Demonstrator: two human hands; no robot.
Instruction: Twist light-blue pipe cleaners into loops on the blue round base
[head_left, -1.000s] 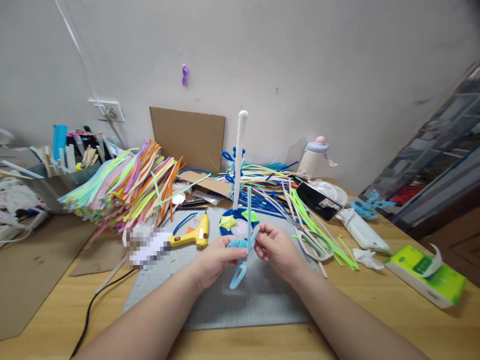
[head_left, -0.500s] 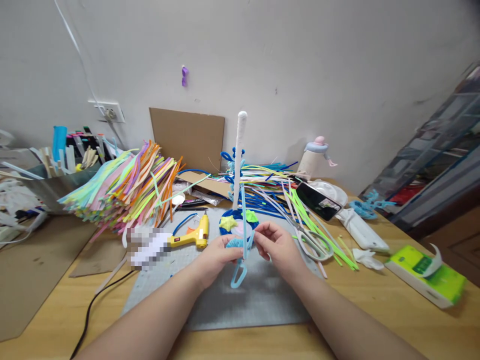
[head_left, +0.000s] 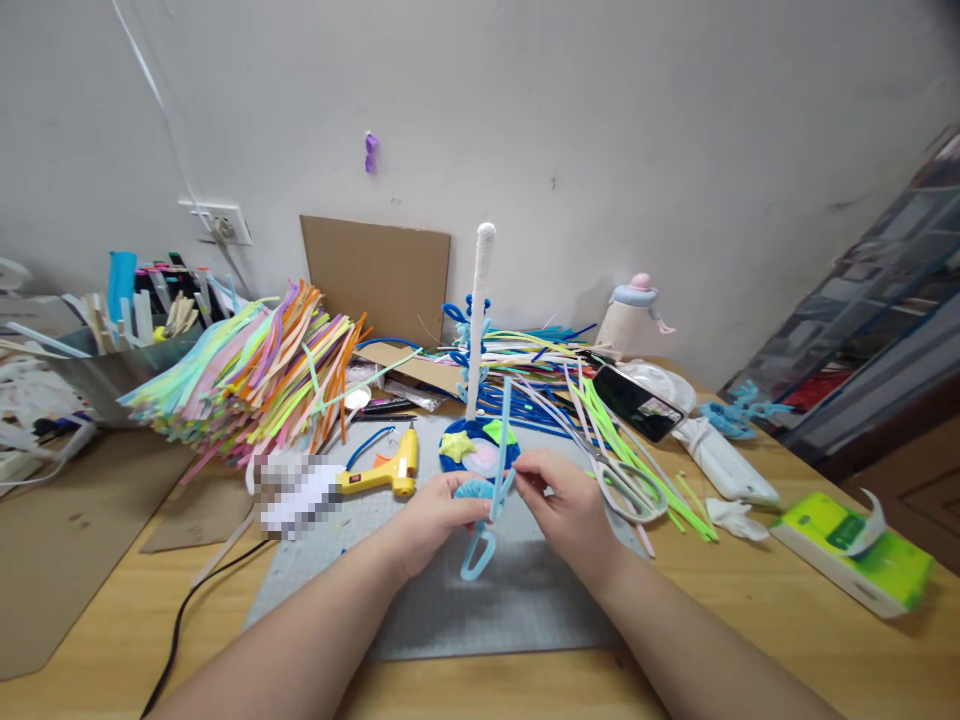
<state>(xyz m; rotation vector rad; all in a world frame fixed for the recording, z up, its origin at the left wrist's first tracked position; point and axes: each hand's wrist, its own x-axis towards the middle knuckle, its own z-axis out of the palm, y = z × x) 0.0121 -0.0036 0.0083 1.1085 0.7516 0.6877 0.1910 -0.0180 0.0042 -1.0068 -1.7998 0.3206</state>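
My left hand [head_left: 435, 522] pinches a light blue pipe cleaner piece [head_left: 474, 489] between thumb and fingers. Below the thumb hangs a loop of it, and one straight strand stands up on its right. The fingertips of my right hand [head_left: 570, 508] are closed on a short light blue end beside that strand. Just beyond both hands lies a round dark blue base [head_left: 450, 462] bearing a yellow star [head_left: 456, 446], a green shape and a pink centre. Behind it rises a white wrapped stick [head_left: 480, 310], with blue curled pipe cleaner pieces at its side.
A yellow glue gun [head_left: 382, 473] lies left on the grey cutting mat [head_left: 495, 620]. Scissors [head_left: 630, 490], a phone [head_left: 637, 402] and loose pipe cleaners are at right. A big pipe cleaner bundle [head_left: 255, 370] lies left; a green tissue pack [head_left: 851, 550] sits far right.
The upright light blue strand has shifted right and now leans slightly right, its top lower than before. My right hand has moved slightly right. My left hand keeps its grip.
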